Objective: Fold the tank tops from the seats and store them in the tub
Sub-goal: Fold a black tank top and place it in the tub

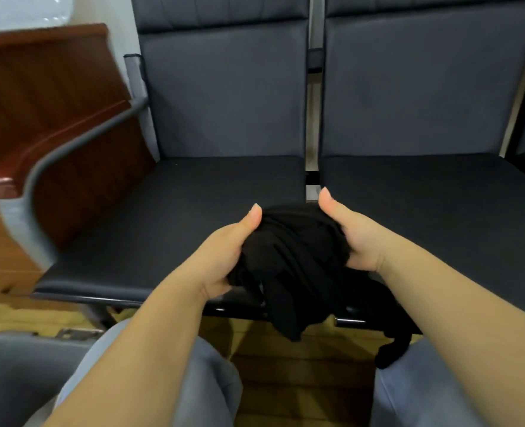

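A bunched black tank top [295,257] hangs in front of the two dark seats, over the gap between them. My left hand [227,251] grips its left side, fingers hidden under the cloth and thumb up. My right hand [353,235] grips its right side the same way. Loose ends of the cloth dangle below the seat edge, one strap end reaching down near my right knee. The left seat [168,217] and the right seat [440,204] have bare cushions. No tub is clearly identifiable in view.
A grey metal armrest [70,149] curves at the left seat's side, with a brown wooden panel [48,97] behind it. My knees in grey trousers [205,380] are at the bottom. A grey surface [14,371] sits at the lower left. The floor is wooden.
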### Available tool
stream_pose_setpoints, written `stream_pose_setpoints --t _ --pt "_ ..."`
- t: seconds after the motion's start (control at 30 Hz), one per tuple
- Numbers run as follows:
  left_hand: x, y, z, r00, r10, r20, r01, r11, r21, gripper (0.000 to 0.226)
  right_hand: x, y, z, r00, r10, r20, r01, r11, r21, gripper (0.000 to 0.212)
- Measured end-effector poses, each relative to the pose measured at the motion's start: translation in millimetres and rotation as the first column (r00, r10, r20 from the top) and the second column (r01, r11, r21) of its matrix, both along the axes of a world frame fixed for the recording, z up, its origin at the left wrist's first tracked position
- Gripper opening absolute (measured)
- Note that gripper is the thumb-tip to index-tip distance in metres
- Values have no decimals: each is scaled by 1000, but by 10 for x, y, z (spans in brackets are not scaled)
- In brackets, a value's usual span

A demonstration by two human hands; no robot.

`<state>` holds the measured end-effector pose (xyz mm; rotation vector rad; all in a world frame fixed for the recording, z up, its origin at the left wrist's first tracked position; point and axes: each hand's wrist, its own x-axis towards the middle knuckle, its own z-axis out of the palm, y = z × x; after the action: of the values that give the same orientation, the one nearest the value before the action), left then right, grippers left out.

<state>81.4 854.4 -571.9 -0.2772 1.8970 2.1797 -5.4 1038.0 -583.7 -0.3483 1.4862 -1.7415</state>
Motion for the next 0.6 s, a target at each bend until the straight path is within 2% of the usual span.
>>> stream_pose_setpoints --t 0.1,0.2,0.27,0.33,0.43,0.47,0.53,0.6 --pt "91 -190 33 974 224 24 -225 963 149 57 186 -269 -84 995 84 48 -85 996 25 80" --pt "154 -393 2 905 424 23 -420 885 203 52 401 -485 -140 978 201 51 -205 974 95 70" --pt "183 -532 -23 841 539 39 -531 811 244 51 487 -557 -126 937 348 16 -348 930 119 77" --pt "199 -672 -41 763 642 75 -635 722 275 51 507 -558 -74 875 482 -36 -468 863 189 73" --pt "253 -873 -42 619 774 131 -770 565 298 43 428 -460 10 851 519 -83 -481 833 274 68" --pt "260 -930 -50 595 793 131 -789 545 284 44 388 -405 46 856 506 -107 -457 837 300 67" --pt "277 -954 -37 603 788 125 -795 581 174 55 300 -281 113 864 484 -135 -426 848 316 65" --pt "278 -900 -15 722 682 116 -680 730 -63 72 248 -154 173 908 393 -144 -346 899 269 65"
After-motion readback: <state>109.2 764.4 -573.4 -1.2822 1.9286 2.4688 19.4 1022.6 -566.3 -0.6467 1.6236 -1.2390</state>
